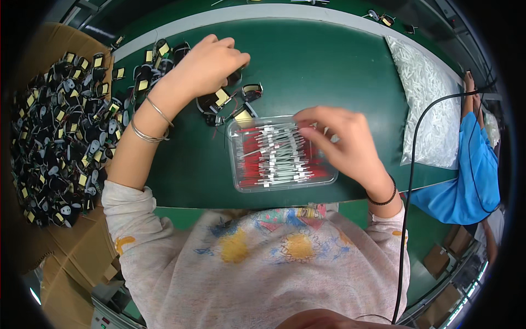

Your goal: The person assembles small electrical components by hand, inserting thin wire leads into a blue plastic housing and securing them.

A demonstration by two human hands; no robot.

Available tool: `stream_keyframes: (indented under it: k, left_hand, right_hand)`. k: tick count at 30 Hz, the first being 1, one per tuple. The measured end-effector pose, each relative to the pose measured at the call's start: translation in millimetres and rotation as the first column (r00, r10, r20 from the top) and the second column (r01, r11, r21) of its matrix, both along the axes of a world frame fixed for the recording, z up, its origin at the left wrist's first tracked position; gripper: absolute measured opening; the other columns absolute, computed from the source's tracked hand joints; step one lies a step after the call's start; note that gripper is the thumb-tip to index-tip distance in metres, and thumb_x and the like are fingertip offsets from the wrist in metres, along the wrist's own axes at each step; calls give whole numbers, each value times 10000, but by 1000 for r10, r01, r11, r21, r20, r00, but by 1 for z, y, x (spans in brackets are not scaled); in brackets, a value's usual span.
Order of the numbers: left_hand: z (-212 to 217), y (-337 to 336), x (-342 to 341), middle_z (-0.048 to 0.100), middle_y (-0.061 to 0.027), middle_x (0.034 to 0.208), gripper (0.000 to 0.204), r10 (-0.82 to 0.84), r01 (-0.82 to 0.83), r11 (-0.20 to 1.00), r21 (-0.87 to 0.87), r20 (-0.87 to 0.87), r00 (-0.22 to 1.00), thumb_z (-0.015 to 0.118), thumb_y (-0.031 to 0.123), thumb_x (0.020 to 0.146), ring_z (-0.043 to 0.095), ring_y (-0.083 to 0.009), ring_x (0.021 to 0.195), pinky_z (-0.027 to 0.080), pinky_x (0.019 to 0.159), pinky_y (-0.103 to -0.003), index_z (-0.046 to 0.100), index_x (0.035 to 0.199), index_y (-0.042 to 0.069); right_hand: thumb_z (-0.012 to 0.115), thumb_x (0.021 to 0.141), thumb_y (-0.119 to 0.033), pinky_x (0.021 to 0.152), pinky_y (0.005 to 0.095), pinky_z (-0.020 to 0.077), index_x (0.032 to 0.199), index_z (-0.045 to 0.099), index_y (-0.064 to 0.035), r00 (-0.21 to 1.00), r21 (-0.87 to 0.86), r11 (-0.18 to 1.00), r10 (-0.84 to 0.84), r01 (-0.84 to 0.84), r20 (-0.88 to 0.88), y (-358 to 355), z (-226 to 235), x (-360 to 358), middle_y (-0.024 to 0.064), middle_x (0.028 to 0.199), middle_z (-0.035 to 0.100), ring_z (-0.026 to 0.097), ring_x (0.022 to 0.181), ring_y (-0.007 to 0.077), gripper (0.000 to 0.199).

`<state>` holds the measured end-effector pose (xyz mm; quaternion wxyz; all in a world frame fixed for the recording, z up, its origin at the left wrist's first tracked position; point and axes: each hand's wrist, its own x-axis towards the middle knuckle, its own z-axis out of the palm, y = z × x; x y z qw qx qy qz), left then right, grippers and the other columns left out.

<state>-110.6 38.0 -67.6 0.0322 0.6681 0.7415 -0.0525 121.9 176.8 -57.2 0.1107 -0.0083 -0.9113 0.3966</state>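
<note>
My left hand (211,66) reaches over the far side of the green table, its fingers curled down on a dark rounded part (235,77) that is mostly hidden under them. Beside its wrist lie more black parts with thin wires and pale yellow patches (219,98). A clear plastic box (236,183) close to me holds many thin white-and-red wires with small white ends (282,153). Over its far right edge is my right hand (342,134), slightly blurred, thumb and forefinger apart above the wires. I see nothing gripped between them.
At my left, a large cardboard box (57,35) is heaped with similar black parts (60,137). A clear bag of small white pieces (430,104) lies on the table's right. A black cable (412,181) hangs down at the right. Another person in blue (471,164) is beyond it.
</note>
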Motion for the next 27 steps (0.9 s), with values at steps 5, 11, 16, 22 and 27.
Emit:
stream_keyframes:
  k: [5,11,16,22,27]
  left_hand:
    - [5,-19,0,595,-39,865,300,-7,5,998,56,45,999,703,51,646,539,-225,887,413,771,-355,610,929,81]
    - [24,-30,14,561,-60,1012,318,-101,-428,812,397,818,566,513,76,868,514,-125,863,430,780,-235,539,1181,29]
    - [30,-24,32,526,-125,1160,389,-380,-510,720,471,882,278,526,151,894,535,-161,913,449,791,-280,441,1235,-15]
    - [39,-26,47,576,-166,1080,498,-534,-583,631,512,832,153,654,272,832,587,-213,895,483,795,-332,438,1170,-22]
    - [46,-31,63,640,-166,964,587,-486,-578,559,595,799,354,772,295,714,600,-286,1011,490,854,-350,483,1115,-22]
  right_hand:
    - [582,670,-14,563,374,505,830,594,-57,984,337,925,167,-177,57,-19,-24,-4,103,744,598,624,700,280,166]
    - [616,658,-40,578,355,504,786,619,-59,966,319,913,254,-253,40,-41,-31,-16,65,749,580,606,672,249,129]
    - [634,664,-86,590,341,513,757,610,-55,952,370,880,306,-296,35,-67,-39,-30,83,876,554,605,772,222,101]
    - [669,668,-87,660,351,499,739,601,-40,952,230,924,302,-305,49,-62,-24,-32,79,852,558,586,808,230,109]
    - [651,767,-38,655,280,497,838,605,-31,966,-311,916,223,-253,-129,-21,40,-27,84,843,593,607,790,190,85]
